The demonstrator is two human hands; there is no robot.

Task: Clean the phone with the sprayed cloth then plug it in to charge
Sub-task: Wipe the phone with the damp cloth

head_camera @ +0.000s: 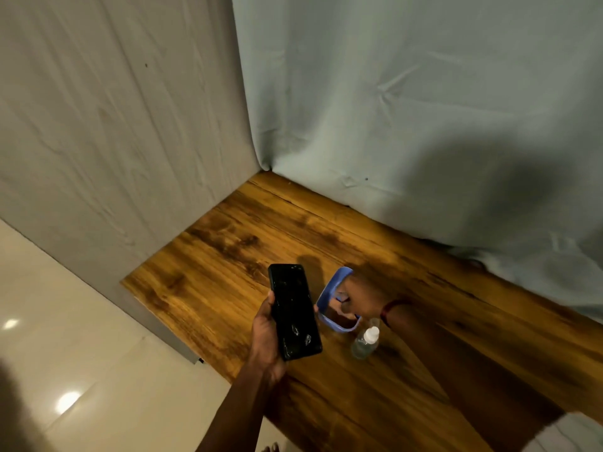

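Your left hand (266,337): it grasps the phone (295,311) from behind, with the thumb along its left edge and the palm under its lower half.
Phone: black, with a dark, cracked screen facing you. It is held up off the table (228,243), to the left of the bottle (364,343) and a little farther from you than it.
Your right hand (362,295): it clasps the case (327,287) just behind the bottle. Its fingers are curled into the case and show through its clear back.
Case: it has a blue rim and a clear middle. It stands tilted on the table, just left of and behind the bottle and just beside the phone's right edge. Whether case and phone touch cannot be told.
Bottle: small and clear with a white cap, it stands on the table just in front of your right wrist.
Wrist band (390,309): a red thread round your right wrist, just behind and to the right of the bottle.
Table: brown wood grain, under the bottle.
Curtain (391,109): pale grey-blue cloth hanging well behind the bottle and meeting the table's far edge.
Floor (65,321): glossy pale tiles, well to the left of the bottle.
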